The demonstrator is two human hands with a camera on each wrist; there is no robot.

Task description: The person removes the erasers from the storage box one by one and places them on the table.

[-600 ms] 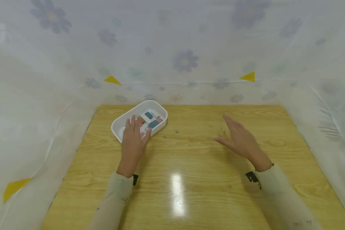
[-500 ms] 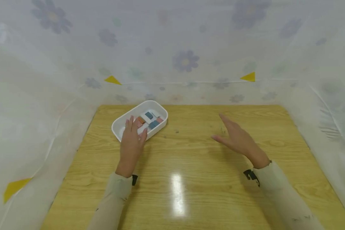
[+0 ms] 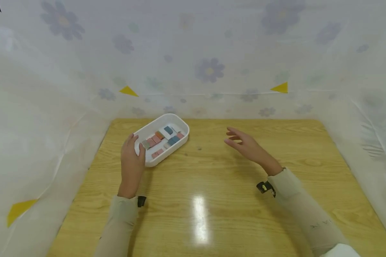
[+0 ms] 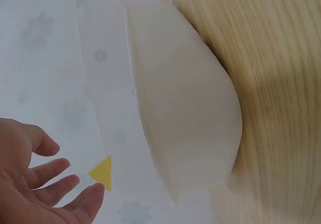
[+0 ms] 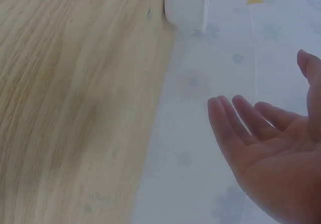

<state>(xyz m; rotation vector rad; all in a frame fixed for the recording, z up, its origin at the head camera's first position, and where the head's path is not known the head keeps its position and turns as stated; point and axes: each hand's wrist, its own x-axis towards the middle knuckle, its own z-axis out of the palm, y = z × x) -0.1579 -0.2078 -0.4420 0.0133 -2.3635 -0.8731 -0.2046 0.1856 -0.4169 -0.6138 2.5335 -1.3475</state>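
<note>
A white oblong tray with rounded corners stands at the back left of the table, holding several small blocks. Among them are pink blocks, an orange block and blue blocks. My left hand hovers at the tray's near left end, overlapping its rim in the head view. From the left wrist, that hand shows loosely bent fingers with nothing between them, apart from the tray wall. My right hand hovers over the table right of the tray, palm facing inward, fingers relaxed, holding nothing.
The wood-grain table has a bright light reflection near its front. Whitish flower-patterned sheeting encloses the back and sides, with yellow triangles stuck on it. Dark straps show at the wrists.
My left hand has drawn back leftward from over the tray to its left end, uncovering more blocks. My right hand has shifted left, toward the tray, its fingers bending a little more.
</note>
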